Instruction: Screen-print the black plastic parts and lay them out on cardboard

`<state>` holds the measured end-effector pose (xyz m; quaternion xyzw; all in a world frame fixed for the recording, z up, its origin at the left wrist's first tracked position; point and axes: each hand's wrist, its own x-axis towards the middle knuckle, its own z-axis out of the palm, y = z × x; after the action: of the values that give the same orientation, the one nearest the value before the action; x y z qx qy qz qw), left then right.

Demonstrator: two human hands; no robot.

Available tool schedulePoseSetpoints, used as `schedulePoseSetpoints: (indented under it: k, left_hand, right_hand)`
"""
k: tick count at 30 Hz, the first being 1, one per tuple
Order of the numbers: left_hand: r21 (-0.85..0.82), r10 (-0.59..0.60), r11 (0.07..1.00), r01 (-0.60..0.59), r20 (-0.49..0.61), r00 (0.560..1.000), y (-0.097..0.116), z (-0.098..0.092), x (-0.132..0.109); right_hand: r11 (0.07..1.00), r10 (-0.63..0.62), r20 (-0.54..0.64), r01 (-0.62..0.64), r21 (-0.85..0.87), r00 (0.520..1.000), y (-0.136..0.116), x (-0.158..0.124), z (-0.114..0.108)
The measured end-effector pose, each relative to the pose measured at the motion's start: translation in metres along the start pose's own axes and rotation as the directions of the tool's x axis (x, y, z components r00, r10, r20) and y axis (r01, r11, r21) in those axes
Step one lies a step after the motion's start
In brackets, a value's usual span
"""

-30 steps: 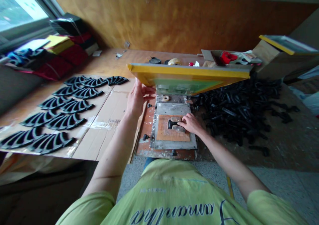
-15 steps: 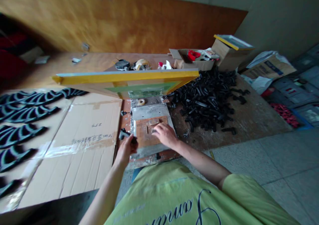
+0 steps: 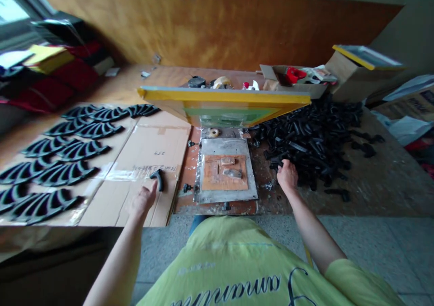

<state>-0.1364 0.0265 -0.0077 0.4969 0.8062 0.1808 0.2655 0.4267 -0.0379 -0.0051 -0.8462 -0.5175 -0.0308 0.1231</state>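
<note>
Left hand [image 3: 143, 201] partly curled at black handle [image 3: 159, 180] over cardboard [image 3: 113, 202], grip unclear; right hand [image 3: 287, 175] curled at edge of pile [image 3: 307, 138], hold unclear.

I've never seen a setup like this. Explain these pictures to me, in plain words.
There is no machine arm here: a person works with two bare hands, seen from a camera worn on the head, looking forward and down. On the table, a metal plate lies in the middle, below a tilted, yellow-edged frame. To the left, fanned black parts sit in rows on cardboard; to the right is a loose heap of black pieces. The left hand is at a curved black piece over the cardboard; its grip is unclear. The right hand reaches the heap's near edge.
</note>
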Motion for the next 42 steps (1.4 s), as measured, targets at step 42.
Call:
schedulePoseSetpoints:
  k: [42]
  left_hand:
    - [-0.887,0.413,0.428,-0.172,0.023,0.911,0.228,-0.048,-0.059]
  right_hand:
    - [0.741,-0.213,0.011,0.154,0.654,0.977,-0.097,0.073,-0.049]
